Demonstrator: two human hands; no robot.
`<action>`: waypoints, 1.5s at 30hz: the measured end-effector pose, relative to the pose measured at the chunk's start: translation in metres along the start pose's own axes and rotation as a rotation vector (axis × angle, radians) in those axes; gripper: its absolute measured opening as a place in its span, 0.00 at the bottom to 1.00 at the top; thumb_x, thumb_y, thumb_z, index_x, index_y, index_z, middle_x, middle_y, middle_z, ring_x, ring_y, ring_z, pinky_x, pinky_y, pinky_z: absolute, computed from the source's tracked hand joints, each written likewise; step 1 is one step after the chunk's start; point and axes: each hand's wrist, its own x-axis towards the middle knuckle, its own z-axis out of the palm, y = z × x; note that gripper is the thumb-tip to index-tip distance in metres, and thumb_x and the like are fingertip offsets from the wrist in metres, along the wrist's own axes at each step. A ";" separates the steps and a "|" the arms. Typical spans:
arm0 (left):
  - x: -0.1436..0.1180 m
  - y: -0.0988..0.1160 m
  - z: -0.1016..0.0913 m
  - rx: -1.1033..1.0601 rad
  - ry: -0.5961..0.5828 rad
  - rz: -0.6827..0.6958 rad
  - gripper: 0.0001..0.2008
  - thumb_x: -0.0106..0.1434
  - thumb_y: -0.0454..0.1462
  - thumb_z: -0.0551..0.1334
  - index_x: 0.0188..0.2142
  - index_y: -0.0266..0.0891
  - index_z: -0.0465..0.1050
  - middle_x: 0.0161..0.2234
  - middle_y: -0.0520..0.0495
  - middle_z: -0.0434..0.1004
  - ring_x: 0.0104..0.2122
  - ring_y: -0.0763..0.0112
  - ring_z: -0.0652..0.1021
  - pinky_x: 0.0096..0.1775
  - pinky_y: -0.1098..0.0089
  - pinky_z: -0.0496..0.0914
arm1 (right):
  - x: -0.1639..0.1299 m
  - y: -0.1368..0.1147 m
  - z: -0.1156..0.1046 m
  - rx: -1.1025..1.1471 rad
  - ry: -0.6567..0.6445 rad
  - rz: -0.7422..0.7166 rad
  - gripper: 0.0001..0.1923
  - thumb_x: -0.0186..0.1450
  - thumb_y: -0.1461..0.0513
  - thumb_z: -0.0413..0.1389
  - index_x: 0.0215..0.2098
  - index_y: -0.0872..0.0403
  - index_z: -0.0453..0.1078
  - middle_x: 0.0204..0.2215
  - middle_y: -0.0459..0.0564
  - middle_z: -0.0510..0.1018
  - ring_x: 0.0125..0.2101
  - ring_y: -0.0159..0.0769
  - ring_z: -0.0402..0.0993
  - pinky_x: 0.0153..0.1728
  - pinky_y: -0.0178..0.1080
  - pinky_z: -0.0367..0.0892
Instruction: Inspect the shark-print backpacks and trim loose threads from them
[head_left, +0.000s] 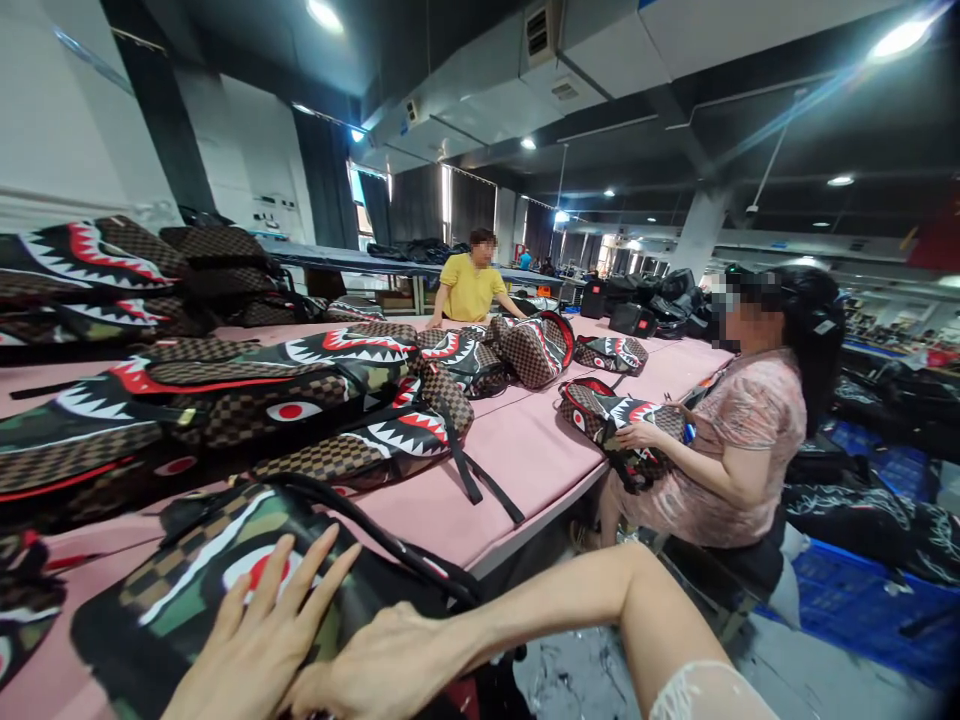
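Observation:
A backpack (202, 590) with a brown check, camouflage patches and a printed red-and-white eye lies before me at the near edge of the table. My left hand (262, 630) rests flat on its printed side, fingers spread over and below the eye. Close beside it, my right hand (386, 655) is closed low against the bag, its thumb side toward my left wrist. What its curled fingers pinch is hidden. A black padded strap (375, 530) curves along the bag's far side.
Several shark-mouth backpacks (360, 370) are piled on the pink table (517, 450). At the right, a seated person (750, 440) handles another backpack (622, 415). A person in yellow (469, 285) stands across the table. Blue crates (847, 610) stand on the floor at the right.

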 end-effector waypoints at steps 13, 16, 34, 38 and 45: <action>0.033 -0.005 -0.039 -0.189 -0.343 0.017 0.29 0.57 0.36 0.59 0.58 0.43 0.58 0.62 0.40 0.53 0.62 0.54 0.53 0.57 0.53 0.54 | -0.018 0.008 0.019 0.904 0.367 -0.018 0.06 0.57 0.62 0.58 0.29 0.58 0.68 0.23 0.41 0.70 0.25 0.25 0.65 0.28 0.28 0.60; 0.012 0.014 -0.047 -0.346 -0.320 -0.069 0.23 0.59 0.40 0.59 0.54 0.39 0.62 0.56 0.38 0.64 0.58 0.59 0.61 0.55 0.58 0.58 | -0.043 0.019 0.024 0.763 0.355 -0.001 0.09 0.56 0.61 0.61 0.34 0.57 0.71 0.26 0.41 0.72 0.27 0.26 0.66 0.28 0.29 0.59; -0.093 0.123 -0.064 -0.316 -0.050 -0.226 0.13 0.62 0.27 0.53 0.37 0.45 0.70 0.35 0.53 0.75 0.52 0.66 0.67 0.51 0.63 0.62 | -0.087 0.015 0.098 -0.254 0.569 -0.287 0.11 0.67 0.68 0.44 0.31 0.53 0.66 0.25 0.43 0.71 0.21 0.25 0.61 0.22 0.34 0.48; -0.091 0.121 -0.064 -0.306 -0.065 -0.214 0.14 0.63 0.28 0.50 0.36 0.45 0.71 0.34 0.55 0.75 0.50 0.69 0.69 0.52 0.64 0.60 | -0.087 0.019 0.098 -0.223 0.577 -0.300 0.09 0.66 0.68 0.46 0.34 0.54 0.66 0.26 0.43 0.72 0.21 0.24 0.62 0.21 0.34 0.48; -0.080 0.119 -0.059 -0.366 0.061 -0.272 0.13 0.59 0.25 0.54 0.36 0.41 0.71 0.34 0.50 0.76 0.50 0.65 0.69 0.49 0.63 0.63 | -0.081 0.021 0.091 -0.150 0.575 -0.210 0.06 0.66 0.63 0.48 0.33 0.54 0.66 0.27 0.44 0.73 0.22 0.25 0.64 0.21 0.34 0.49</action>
